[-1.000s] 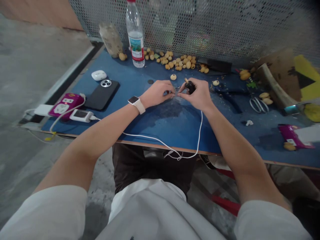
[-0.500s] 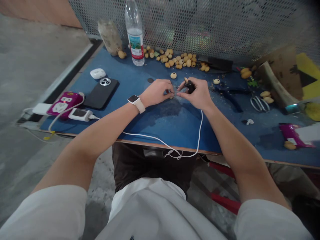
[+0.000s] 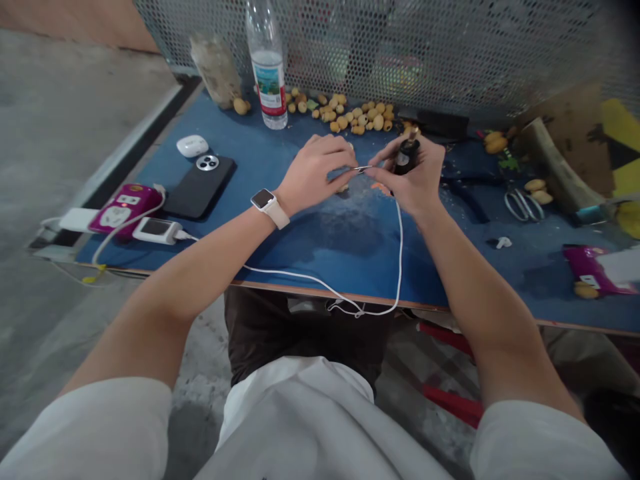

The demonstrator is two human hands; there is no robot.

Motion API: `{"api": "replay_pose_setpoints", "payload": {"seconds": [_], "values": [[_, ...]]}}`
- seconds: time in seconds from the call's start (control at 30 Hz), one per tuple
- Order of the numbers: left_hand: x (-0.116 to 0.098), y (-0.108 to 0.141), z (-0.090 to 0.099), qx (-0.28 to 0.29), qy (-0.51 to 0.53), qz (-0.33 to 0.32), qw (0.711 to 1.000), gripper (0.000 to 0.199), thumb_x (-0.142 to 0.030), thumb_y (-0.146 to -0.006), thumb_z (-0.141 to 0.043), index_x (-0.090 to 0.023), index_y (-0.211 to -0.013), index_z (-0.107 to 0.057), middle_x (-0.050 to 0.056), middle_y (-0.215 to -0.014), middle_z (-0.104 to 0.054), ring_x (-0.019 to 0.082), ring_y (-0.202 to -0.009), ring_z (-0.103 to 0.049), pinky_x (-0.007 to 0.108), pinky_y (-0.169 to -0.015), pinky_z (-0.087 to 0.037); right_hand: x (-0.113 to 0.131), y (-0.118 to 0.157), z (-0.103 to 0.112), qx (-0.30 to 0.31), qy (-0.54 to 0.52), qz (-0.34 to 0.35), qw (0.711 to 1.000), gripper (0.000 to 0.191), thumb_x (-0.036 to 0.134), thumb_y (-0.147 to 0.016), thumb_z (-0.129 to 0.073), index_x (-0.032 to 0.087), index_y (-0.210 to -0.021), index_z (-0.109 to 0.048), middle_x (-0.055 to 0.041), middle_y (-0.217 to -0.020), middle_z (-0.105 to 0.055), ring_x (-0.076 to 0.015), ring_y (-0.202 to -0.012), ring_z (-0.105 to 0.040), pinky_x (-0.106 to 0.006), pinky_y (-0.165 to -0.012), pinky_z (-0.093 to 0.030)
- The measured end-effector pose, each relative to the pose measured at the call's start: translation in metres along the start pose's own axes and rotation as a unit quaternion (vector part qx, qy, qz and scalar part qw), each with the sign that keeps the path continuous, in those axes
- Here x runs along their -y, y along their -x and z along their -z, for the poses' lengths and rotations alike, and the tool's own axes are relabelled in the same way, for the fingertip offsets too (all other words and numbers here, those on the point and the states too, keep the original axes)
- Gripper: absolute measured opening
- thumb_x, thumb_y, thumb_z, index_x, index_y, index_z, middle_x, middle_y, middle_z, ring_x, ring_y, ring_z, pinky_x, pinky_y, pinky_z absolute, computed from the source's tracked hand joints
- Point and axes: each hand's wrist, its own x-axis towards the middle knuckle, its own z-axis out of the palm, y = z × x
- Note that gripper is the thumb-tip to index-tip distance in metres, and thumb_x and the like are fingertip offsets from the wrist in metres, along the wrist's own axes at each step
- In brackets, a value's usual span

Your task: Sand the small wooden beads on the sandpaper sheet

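Observation:
My left hand (image 3: 320,170), a watch on its wrist, pinches one end of a thin metal piece (image 3: 362,169) over the blue table. The other end of that piece meets the thumb and index finger of my right hand (image 3: 415,177). A black cylindrical tool (image 3: 406,156) with a brass-coloured tip also rests in my right hand, and a white cable (image 3: 400,253) runs down from beneath that hand. Small bits under the fingers are partly hidden. Several round tan nuts (image 3: 360,120) lie behind my hands.
At the left are a black phone (image 3: 200,190), a white earbud case (image 3: 193,146) and a purple power strip (image 3: 127,207). A water bottle (image 3: 270,87) stands at the back. Dark-handled pliers (image 3: 467,200), scissors (image 3: 523,204) and a purple packet (image 3: 593,270) lie at the right.
My right hand has moved right and slightly up, with the black tool in it. My left hand has shifted a little up and right. The thin metal piece between them shows more clearly.

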Motion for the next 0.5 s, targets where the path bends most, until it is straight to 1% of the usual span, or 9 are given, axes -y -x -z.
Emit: {"api": "replay_pose_setpoints", "payload": {"seconds": [0.1,0.2,0.3,0.37,0.5], "values": [[-0.007,-0.002,0.005,-0.021,-0.012,-0.008,1.000,0.047,-0.059,-0.133,-0.046,-0.034,-0.123,-0.083,0.009,-0.134,-0.088,0.032,-0.127,-0.080,0.062,-0.116,-0.059,0.009,-0.001,0.004,-0.018,-0.028,-0.019,0.999,0.062,0.086,-0.074,-0.110,0.036,-0.092,-0.078,-0.0042,-0.090,-0.085,-0.0313,-0.084,-0.080,-0.059,-0.079,-0.076],[-0.011,-0.001,0.007,-0.042,-0.026,-0.029,0.998,0.048,-0.058,-0.134,-0.044,-0.034,-0.123,-0.085,0.009,-0.131,-0.088,0.033,-0.123,-0.081,0.064,-0.115,-0.059,0.018,0.000,0.007,-0.005,-0.050,-0.049,0.998,0.067,0.090,-0.067,-0.112,0.039,-0.093,-0.078,-0.0045,-0.087,-0.085,-0.0343,-0.087,-0.081,-0.063,-0.080,-0.077],[-0.014,0.001,0.007,-0.036,-0.022,-0.020,0.999,0.042,-0.055,-0.133,-0.050,-0.035,-0.125,-0.086,0.010,-0.132,-0.088,0.034,-0.125,-0.081,0.065,-0.118,-0.058,0.026,0.000,0.006,-0.009,-0.057,-0.031,0.998,0.072,0.095,-0.059,-0.111,0.038,-0.089,-0.079,-0.0037,-0.084,-0.084,-0.0307,-0.072,-0.077,-0.060,-0.071,-0.073],[-0.015,0.001,0.007,-0.026,-0.015,-0.007,1.000,0.040,-0.054,-0.132,-0.051,-0.038,-0.127,-0.087,0.010,-0.133,-0.088,0.034,-0.128,-0.081,0.064,-0.122,-0.057,0.030,0.000,0.003,-0.016,-0.048,-0.015,0.999,0.071,0.096,-0.060,-0.110,0.037,-0.085,-0.080,-0.0036,-0.084,-0.085,-0.0278,-0.065,-0.073,-0.058,-0.067,-0.071],[-0.016,0.000,0.008,-0.010,-0.007,-0.004,1.000,0.038,-0.055,-0.132,-0.053,-0.038,-0.127,-0.087,0.009,-0.133,-0.088,0.034,-0.130,-0.081,0.063,-0.124,-0.057,0.031,0.001,0.001,-0.024,-0.047,0.001,0.999,0.061,0.088,-0.071,-0.110,0.037,-0.084,-0.080,-0.0028,-0.084,-0.084,-0.0261,-0.063,-0.072,-0.058,-0.071,-0.072]]}}
